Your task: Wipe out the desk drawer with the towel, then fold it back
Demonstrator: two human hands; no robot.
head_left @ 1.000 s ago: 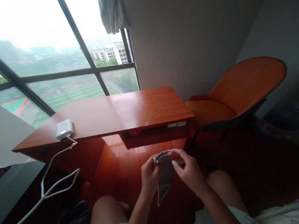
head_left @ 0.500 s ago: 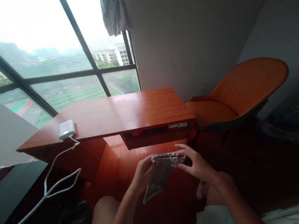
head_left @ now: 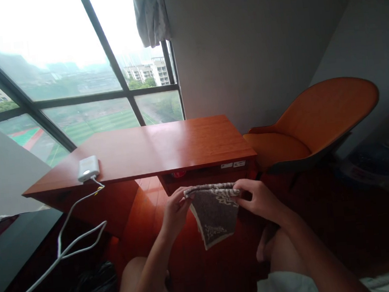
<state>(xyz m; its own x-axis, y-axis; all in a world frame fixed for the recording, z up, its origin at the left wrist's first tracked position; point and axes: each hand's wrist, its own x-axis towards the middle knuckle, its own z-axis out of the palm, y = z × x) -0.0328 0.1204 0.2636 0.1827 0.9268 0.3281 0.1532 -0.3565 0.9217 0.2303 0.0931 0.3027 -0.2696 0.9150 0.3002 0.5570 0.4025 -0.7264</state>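
A grey-brown patterned cloth, like a small towel, hangs between my two hands over the floor in front of the desk. Its pale ornament shows near the upper right and along the lower edge. The top edge is folded or rolled over. My left hand pinches the top left corner, thumb and fingers closed on it. At the other end, my right hand grips the top right corner between thumb and fingers. The lower part of the cloth dangles free above my knees.
A wooden desk stands ahead, below the window. On its left end lies a white box-like device with a white cable running down to the lower left. An orange chair is at the right. A black plastic bag lies lower left.
My hands have risen a little and moved apart, drawing the cloth's top edge wider. The right hand's fingers have closed on the corner, and the hanging part has swung to the right.
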